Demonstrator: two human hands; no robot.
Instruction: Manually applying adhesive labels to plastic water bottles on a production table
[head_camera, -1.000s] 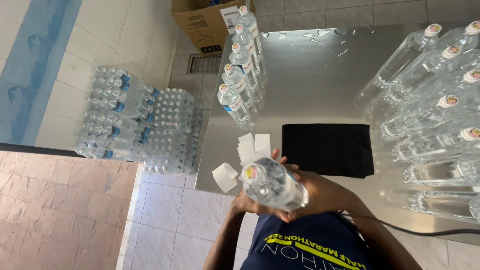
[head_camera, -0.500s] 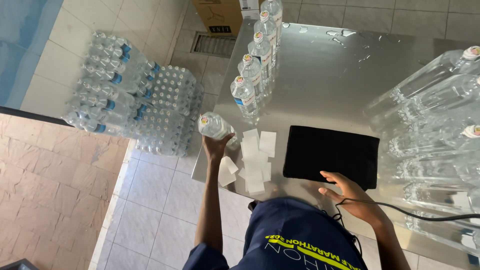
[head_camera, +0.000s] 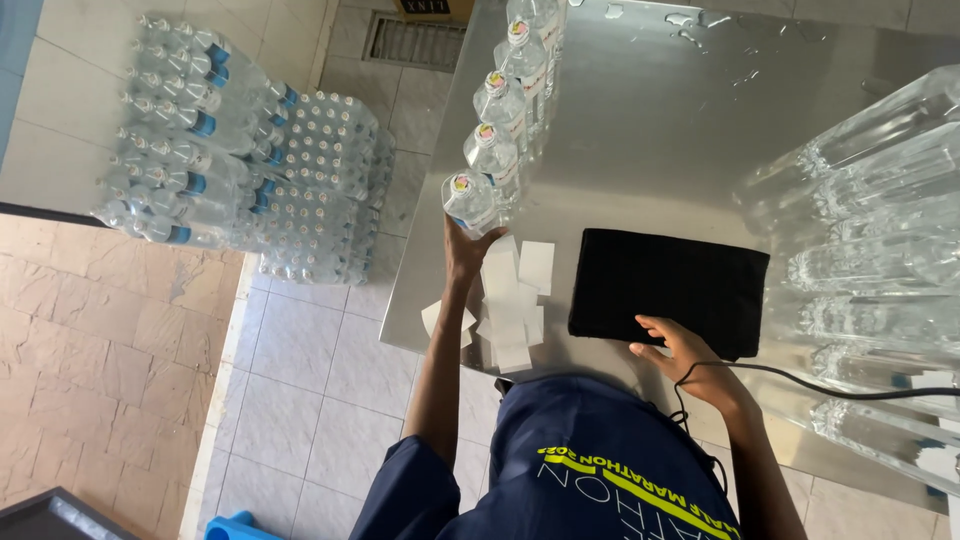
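Item: clear plastic water bottle with a coloured cap (head_camera: 468, 198), upright at the near end of a row of like bottles (head_camera: 505, 100) along the left edge of the steel table (head_camera: 640, 120), placed to extend the line. Left hand (head_camera: 465, 250): fingers spread against the bottle's base, steadying it; firm grasp cannot be told. Right hand (head_camera: 685, 350): open, resting at the near edge of a black folded cloth (head_camera: 668, 285). Loose white paper labels (head_camera: 515, 300) lie between the hands, within reach. Shrink-wrapped bottle packs (head_camera: 240, 150) stacked on the floor.
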